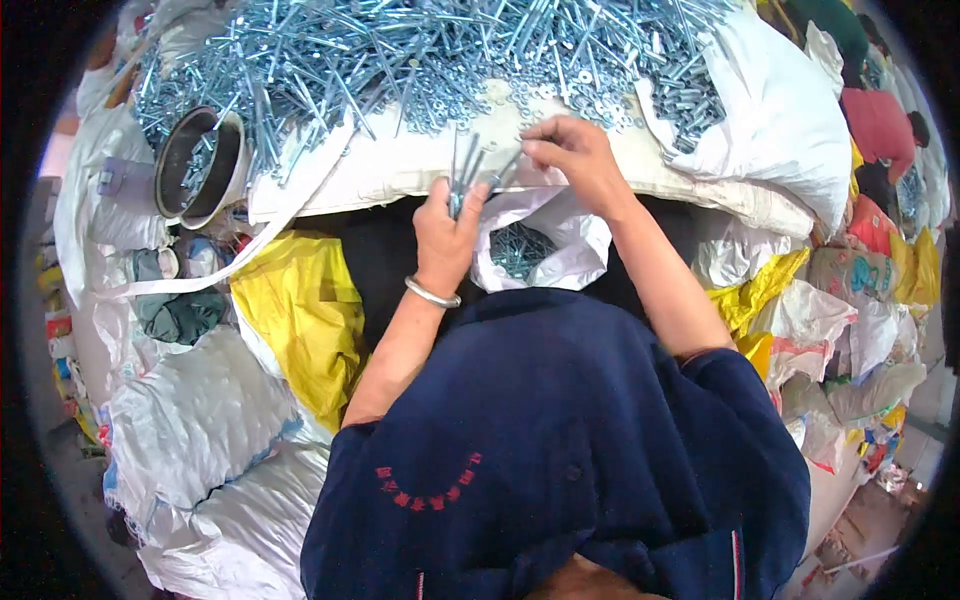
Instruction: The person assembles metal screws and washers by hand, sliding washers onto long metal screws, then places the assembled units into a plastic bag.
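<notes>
Nearest, under the navy-shirted chest, an open white sack (590,262) with metal pieces inside sits at six o'clock from the hands. A yellow sack (300,320) hangs at eight. Above the white sack, the left hand (450,225), a silver bangle (432,293) at its wrist, is closed around a few long bolts (461,185), their ends fanning toward twelve. The right hand (580,160), at three o'clock from them, has thumb and forefinger at the tip of the rightmost bolt; whether they pinch it, I cannot tell. An oval metal pot (229,160) stands at nine. Farther, washers (590,95) lie between one and two, and a broad heap of bolts (400,50) spreads across eleven to one.
</notes>
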{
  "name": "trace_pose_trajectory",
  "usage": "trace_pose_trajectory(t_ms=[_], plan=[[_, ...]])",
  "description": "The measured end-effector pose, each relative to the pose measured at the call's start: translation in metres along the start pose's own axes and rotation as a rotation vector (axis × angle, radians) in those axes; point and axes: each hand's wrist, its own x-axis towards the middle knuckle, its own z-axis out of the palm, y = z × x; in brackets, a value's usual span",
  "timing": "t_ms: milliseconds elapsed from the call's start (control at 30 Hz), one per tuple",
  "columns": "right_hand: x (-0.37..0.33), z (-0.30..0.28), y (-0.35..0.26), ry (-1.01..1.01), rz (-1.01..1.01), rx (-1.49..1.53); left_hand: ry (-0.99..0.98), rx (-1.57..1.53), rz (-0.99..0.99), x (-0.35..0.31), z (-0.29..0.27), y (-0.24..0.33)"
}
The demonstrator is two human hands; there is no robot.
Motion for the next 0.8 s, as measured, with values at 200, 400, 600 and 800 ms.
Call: trace_pose_trajectory(t_ms=[200,400,600,800], plan=[[-0.024,0.000,0.034,0.031,0.171,0.476,-0.109,0.200,0.127,-0.002,-0.004,0.001],[-0.041,0.000,0.024,-0.016,0.182,0.639,-0.587,-0.928,-0.745,-0.006,-0.012,-0.003],[-0.046,-0.002,0.037,-0.013,0.206,0.579,-0.178,0.055,0.041,-0.011,0.006,0.000],[-0.053,0.020,0.039,0.042,0.189,0.522,-0.200,-0.196,-0.083,-0.009,0.020,0.003]])
